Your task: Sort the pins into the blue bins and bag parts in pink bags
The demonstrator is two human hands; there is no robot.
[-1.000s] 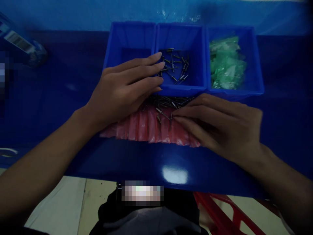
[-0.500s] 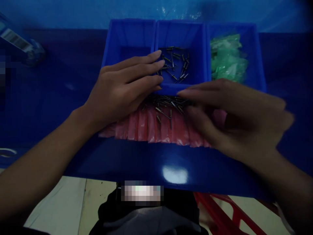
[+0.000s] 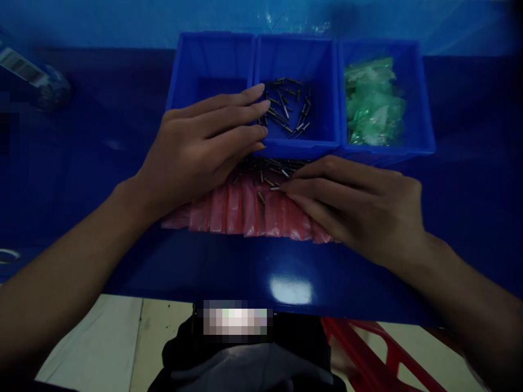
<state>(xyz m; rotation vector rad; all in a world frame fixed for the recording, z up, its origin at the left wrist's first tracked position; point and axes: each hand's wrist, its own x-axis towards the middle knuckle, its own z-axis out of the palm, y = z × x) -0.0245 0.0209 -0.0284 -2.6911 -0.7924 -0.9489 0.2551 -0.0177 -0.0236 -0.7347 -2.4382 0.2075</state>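
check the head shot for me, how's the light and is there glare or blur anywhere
Head view: dim overall, with bright glare on the table near its front edge; head view: glints on the green bags and some rivets; head view: barcode label soft, pixelated patch at bottom.

Free room: I have a passage along the near strip of tabletop point(image 3: 183, 267), in front of the pink bags point(image 3: 235, 209). Obstacles: beyond the bags, the middle bin's point(image 3: 302, 146) front wall bars my way; the left hand point(image 3: 196, 141) crosses the left bin's point(image 3: 216, 54) front, and the right hand point(image 3: 363, 201) covers the bags' right end. From above, the right bin point(image 3: 414, 109) lies accessible.
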